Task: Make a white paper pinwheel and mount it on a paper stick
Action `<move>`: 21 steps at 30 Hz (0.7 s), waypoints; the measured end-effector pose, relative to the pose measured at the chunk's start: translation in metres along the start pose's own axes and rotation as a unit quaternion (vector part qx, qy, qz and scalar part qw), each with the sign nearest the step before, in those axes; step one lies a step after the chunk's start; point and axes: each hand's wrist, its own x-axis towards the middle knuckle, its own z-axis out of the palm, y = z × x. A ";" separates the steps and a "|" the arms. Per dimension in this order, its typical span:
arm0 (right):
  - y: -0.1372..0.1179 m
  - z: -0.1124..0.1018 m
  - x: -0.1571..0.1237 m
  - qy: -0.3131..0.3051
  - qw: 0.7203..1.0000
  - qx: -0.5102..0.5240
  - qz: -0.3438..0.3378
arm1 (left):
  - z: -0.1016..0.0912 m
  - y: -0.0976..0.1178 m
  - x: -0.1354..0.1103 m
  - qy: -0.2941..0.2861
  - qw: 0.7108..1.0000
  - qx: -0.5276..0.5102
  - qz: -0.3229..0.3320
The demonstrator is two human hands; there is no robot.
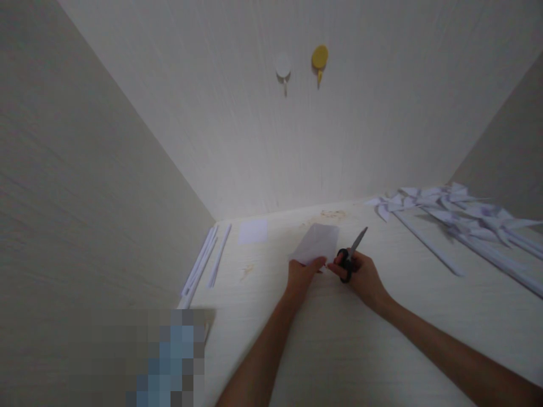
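A white sheet of paper [317, 242] is pinched at its near edge by my left hand [302, 274], thumb on top. My right hand [363, 277] holds black-handled scissors [357, 243], their blades pointing up and away from me. The thumb and finger of that hand reach the paper's near right corner, close to my left thumb. Whether they grip the corner I cannot tell. Further left, a flat square of white paper [253, 232] lies on the table.
Several paper pinwheels [479, 217] on rolled sticks lie at the right. Rolled paper sticks [199, 265] rest along the left wall. Small beige bits [246, 272] are scattered on the table [331, 350]. A white hook [283, 66] and a yellow hook [319, 59] are on the back wall.
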 end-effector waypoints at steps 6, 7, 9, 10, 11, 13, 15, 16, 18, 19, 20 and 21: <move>0.001 -0.001 0.000 -0.005 1.000 0.002 0.003 | 0.001 0.003 -0.001 -0.005 1.000 0.005 0.015; 0.000 -0.001 0.000 -0.004 1.000 0.002 0.005 | 0.002 0.003 0.000 -0.006 1.000 -0.002 0.018; 0.000 -0.002 0.000 -0.001 1.000 0.004 0.011 | 0.002 0.003 0.000 -0.005 1.000 -0.015 0.019; 0.000 -0.001 0.000 0.000 1.000 0.007 0.014 | 0.002 0.003 0.001 -0.002 1.000 -0.020 0.017; 0.001 -0.001 0.000 -0.001 1.000 0.010 0.016 | 0.001 0.003 0.001 0.000 1.000 -0.025 0.017; 0.001 -0.001 0.000 -0.002 1.000 0.018 0.021 | 0.001 0.002 0.002 0.004 0.999 -0.031 0.023; 0.002 0.000 0.001 -0.002 0.999 0.020 0.025 | 0.001 0.002 0.002 0.010 0.999 -0.031 0.029; 0.002 0.000 0.001 0.000 0.999 0.020 0.025 | 0.001 0.002 0.002 0.012 0.999 -0.031 0.031; 0.002 0.000 0.001 -0.001 0.999 0.024 0.022 | 0.001 0.003 0.001 0.017 0.999 -0.030 0.029; 0.002 0.000 0.001 -0.003 0.999 0.027 0.021 | 0.001 0.003 0.000 0.017 0.999 -0.031 0.030; 0.002 0.000 0.001 -0.007 0.999 0.029 0.020 | 0.001 0.003 0.000 0.016 0.999 -0.031 0.031; 0.002 0.000 0.001 -0.010 0.999 0.030 0.021 | 0.001 0.003 0.000 0.013 0.999 -0.031 0.031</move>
